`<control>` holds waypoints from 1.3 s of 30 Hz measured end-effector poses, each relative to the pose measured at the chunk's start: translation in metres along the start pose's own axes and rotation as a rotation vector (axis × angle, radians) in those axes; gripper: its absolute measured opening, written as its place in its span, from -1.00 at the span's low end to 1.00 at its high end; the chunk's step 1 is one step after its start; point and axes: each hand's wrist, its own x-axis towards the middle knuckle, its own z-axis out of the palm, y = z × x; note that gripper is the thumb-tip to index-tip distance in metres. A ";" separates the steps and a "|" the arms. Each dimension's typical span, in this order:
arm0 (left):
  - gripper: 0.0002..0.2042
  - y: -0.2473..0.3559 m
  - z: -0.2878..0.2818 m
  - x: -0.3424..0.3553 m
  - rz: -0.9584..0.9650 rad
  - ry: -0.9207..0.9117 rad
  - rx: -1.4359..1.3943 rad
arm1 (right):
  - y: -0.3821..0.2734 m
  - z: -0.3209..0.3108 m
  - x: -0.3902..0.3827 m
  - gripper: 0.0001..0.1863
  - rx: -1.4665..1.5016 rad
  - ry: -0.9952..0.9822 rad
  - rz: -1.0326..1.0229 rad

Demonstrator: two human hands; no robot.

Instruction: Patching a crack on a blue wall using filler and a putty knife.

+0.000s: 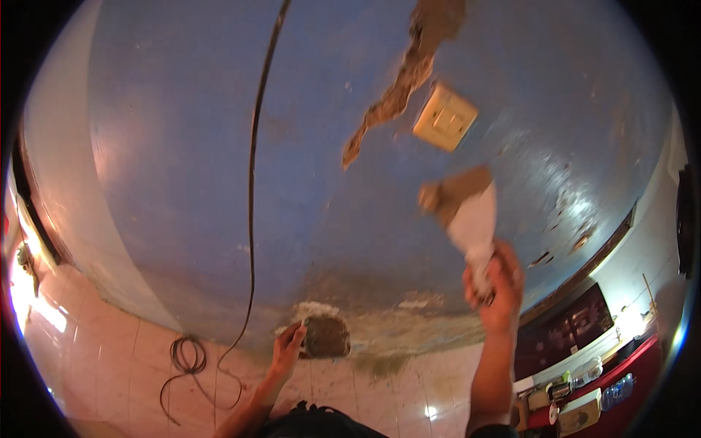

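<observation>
My right hand (pixel 493 281) grips a wide putty knife (pixel 473 219), raised in front of the blue wall (pixel 175 131), with a lump of brown plaster (pixel 456 188) on its blade. The blade is below a cream wall switch plate (pixel 444 115) and to the right of a long jagged crack (pixel 391 91) that shows brown material. My left hand (pixel 290 343) is lower, its fingers closed on the edge of a flat holder (pixel 325 337) loaded with brown plaster.
A black cable (pixel 253 175) hangs down the wall to a coil (pixel 188 354) on the tiled floor (pixel 124 350). Peeled patches (pixel 577 241) mark the wall at right. Bottles and boxes (pixel 580 412) stand on a red surface at lower right. Bright light enters at far left.
</observation>
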 end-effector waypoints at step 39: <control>-0.48 -0.041 -0.008 0.017 0.048 0.131 -0.011 | -0.202 0.021 0.243 -0.46 -1.587 0.035 -1.427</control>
